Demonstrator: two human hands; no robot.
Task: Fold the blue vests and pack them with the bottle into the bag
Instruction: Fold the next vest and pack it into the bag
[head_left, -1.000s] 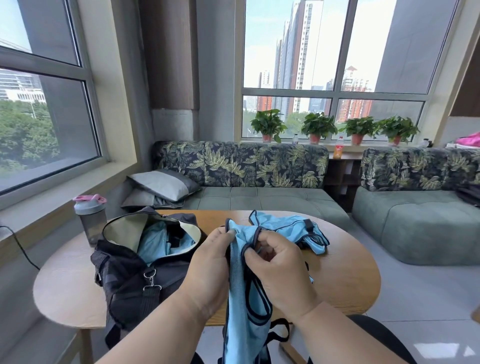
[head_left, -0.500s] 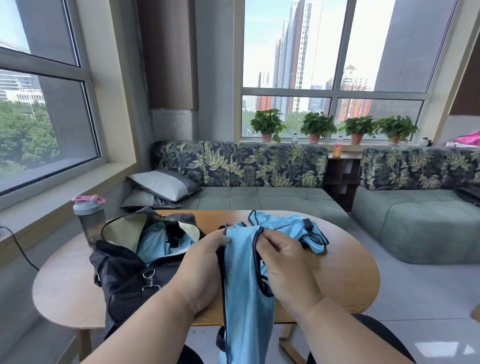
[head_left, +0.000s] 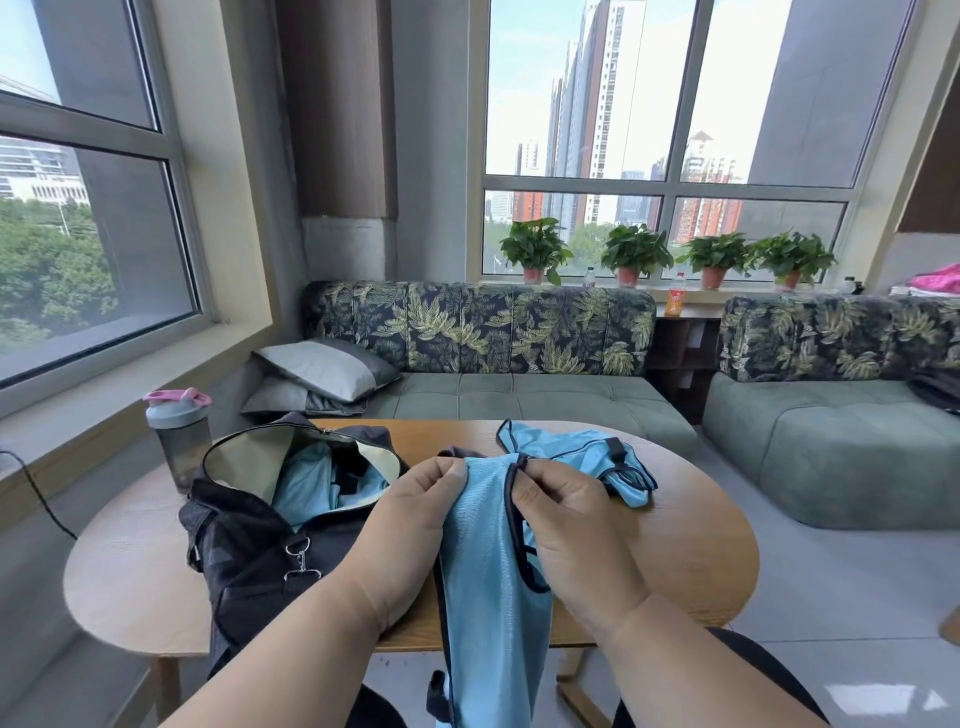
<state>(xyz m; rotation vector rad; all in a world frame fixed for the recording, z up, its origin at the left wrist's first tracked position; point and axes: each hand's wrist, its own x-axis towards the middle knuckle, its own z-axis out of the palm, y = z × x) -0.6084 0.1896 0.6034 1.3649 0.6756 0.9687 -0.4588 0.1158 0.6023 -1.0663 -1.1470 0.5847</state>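
A light blue vest (head_left: 491, 582) with dark trim hangs in front of me, over the table's near edge. My left hand (head_left: 410, 525) pinches its top left edge. My right hand (head_left: 566, 525) pinches the trim at its top right. Another blue vest (head_left: 582, 457) lies crumpled on the table behind my right hand. The black bag (head_left: 260, 561) stands open at the left with blue fabric (head_left: 311, 483) inside. A grey shaker bottle (head_left: 179, 436) with a pink lid stands upright at the table's far left, behind the bag.
The round wooden table (head_left: 691, 545) stands before a leaf-patterned sofa (head_left: 483, 338) with grey cushions (head_left: 327, 371). A black cable (head_left: 41, 499) runs down the left wall. Potted plants (head_left: 636, 254) line the windowsill. Grey floor lies to the right.
My hands have drawn apart along the vest's top edge, spreading the fabric flat between them. The bunched straps seen earlier are now smoothed out.
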